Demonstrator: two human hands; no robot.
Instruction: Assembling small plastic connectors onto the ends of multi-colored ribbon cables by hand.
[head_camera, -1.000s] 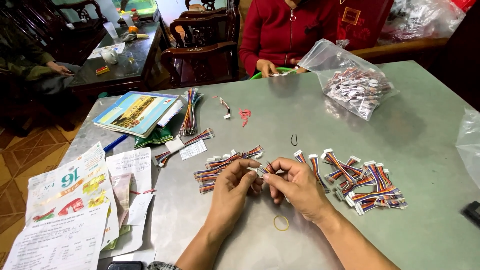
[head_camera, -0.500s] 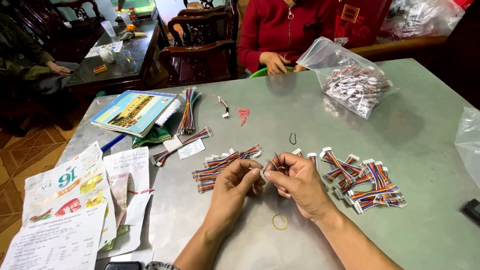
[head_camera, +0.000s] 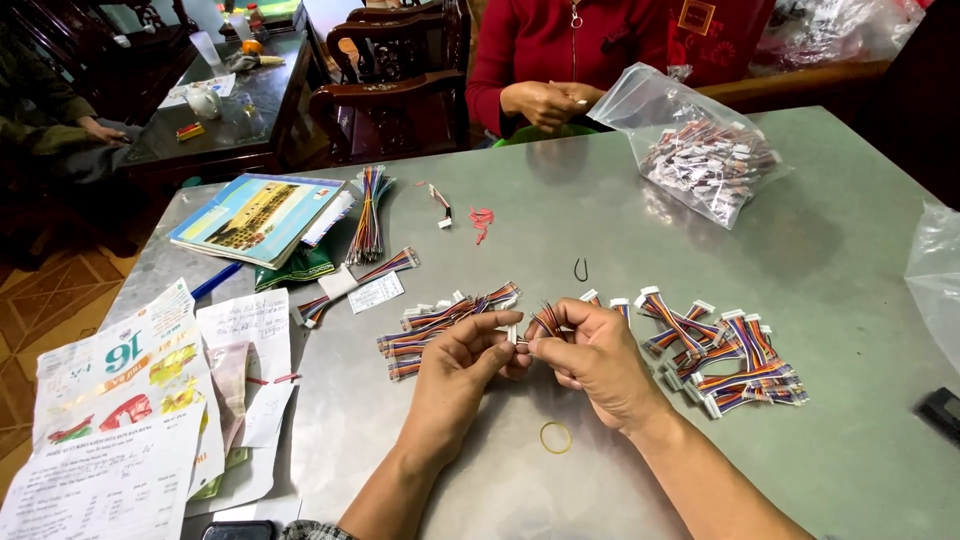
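Short multicoloured wire harness (head_camera: 545, 318) with a white connector (head_camera: 512, 333), pinched between both hands at table centre, just above the surface. Left hand (head_camera: 462, 368): thumb and forefinger closed on the white connector end, other fingers curled under. Right hand (head_camera: 598, 358): fingertips closed tight on the wire bundle right beside the connector, wires fanning up toward 12 o'clock. The two hands touch at the fingertips.

At 9 o'clock of the hands, touching the left fingers' area: loose pile of the same harnesses (head_camera: 440, 325) lying flat. At 3 o'clock: bigger pile of harnesses with white plugs (head_camera: 725, 355), near the right hand. At 6 o'clock, near the wrists: yellow rubber band (head_camera: 556, 437). At 12 o'clock: small dark hook-shaped bit (head_camera: 581, 269).

Further out, 1 o'clock: clear plastic bag of small white connectors (head_camera: 700, 150). 11 o'clock: upright-lying bundle of long coloured wires (head_camera: 370, 210), booklet (head_camera: 258, 215) beside it, small red scrap (head_camera: 482, 218). 9 to 7 o'clock: printed papers (head_camera: 130, 400) at the table's left edge. All on a grey-green metal table (head_camera: 850, 260).

Across the table at 12 o'clock: another person in a red top (head_camera: 570, 45), hands together. A dark wooden chair (head_camera: 395, 85) next to them.
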